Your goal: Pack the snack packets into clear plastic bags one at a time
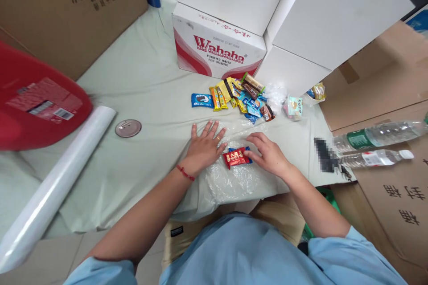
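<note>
My left hand (204, 146) lies flat with fingers spread on a clear plastic sheet (234, 178) spread over the pale green cloth. My right hand (267, 153) rests beside it, its fingertips touching a red snack packet (236, 157) that lies on the plastic over a blue packet (245, 149). Just beyond the hands is a pile of several wrapped snacks (239, 95), with a blue cookie packet (201, 99) at its left end.
A Wahaha water carton (214, 49) and white boxes (334, 13) stand behind the pile. A roll of clear film (56, 187), a round metal disc (128, 128) and a red object (33, 98) are at left. Two water bottles (377, 144) lie on cardboard at right.
</note>
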`<act>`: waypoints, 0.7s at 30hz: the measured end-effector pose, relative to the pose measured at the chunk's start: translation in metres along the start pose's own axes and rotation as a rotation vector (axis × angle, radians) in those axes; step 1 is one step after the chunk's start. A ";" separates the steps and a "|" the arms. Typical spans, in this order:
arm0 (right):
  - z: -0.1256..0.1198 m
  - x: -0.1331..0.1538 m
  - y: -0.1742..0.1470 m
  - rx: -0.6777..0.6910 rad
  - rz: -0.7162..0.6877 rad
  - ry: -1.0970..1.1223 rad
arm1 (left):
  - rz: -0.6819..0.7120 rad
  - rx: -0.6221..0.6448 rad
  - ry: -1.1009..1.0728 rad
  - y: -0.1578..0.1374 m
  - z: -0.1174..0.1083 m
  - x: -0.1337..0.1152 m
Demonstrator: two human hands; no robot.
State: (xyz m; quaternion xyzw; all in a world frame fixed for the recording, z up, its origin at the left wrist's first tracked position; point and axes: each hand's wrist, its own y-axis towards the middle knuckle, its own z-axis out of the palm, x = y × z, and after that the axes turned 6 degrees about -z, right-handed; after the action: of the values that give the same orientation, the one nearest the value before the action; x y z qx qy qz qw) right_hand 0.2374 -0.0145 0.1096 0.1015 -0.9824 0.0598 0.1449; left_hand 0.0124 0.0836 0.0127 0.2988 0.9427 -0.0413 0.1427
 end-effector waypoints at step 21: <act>0.011 0.021 0.009 0.328 -0.077 -0.182 | -0.014 -0.022 -0.016 -0.001 0.005 0.001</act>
State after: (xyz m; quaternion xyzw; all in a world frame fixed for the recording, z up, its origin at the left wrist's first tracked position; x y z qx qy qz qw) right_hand 0.2129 -0.0110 0.1045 0.1661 -0.9639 0.2042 0.0391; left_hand 0.0126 0.0828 0.0075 0.2902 0.9440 -0.0344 0.1531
